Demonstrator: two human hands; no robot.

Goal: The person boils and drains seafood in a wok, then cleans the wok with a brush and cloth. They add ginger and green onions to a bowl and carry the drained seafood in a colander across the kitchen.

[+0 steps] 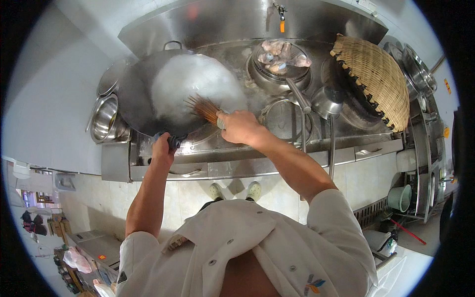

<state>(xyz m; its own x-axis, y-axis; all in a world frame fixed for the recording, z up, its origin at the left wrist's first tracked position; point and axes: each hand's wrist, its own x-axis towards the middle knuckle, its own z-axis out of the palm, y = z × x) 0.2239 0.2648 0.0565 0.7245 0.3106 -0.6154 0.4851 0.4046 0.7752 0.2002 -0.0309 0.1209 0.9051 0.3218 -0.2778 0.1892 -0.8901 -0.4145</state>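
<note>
My left hand (163, 145) grips a dark cloth (176, 141) at the near rim of a large dark wok (135, 94), which stands tilted on the steel range at the left. White steam or foam covers much of the wok's right side; what lies under it is hidden. My right hand (240, 127) is closed around the bound end of a bamboo wok brush (206, 108). The brush's splayed bristles point left, over the near part of the wok. A loop handle (172, 45) stands up at the wok's far rim.
Pieces of raw meat (284, 55) lie on a handled strainer over a steel pot (276, 83). Right of it, a steel ladle (326, 104) rests on the range. A woven bamboo basket (374, 78) leans over another wok. Steel bowls (105, 120) stand far left. A tap (281, 15) is on the backsplash.
</note>
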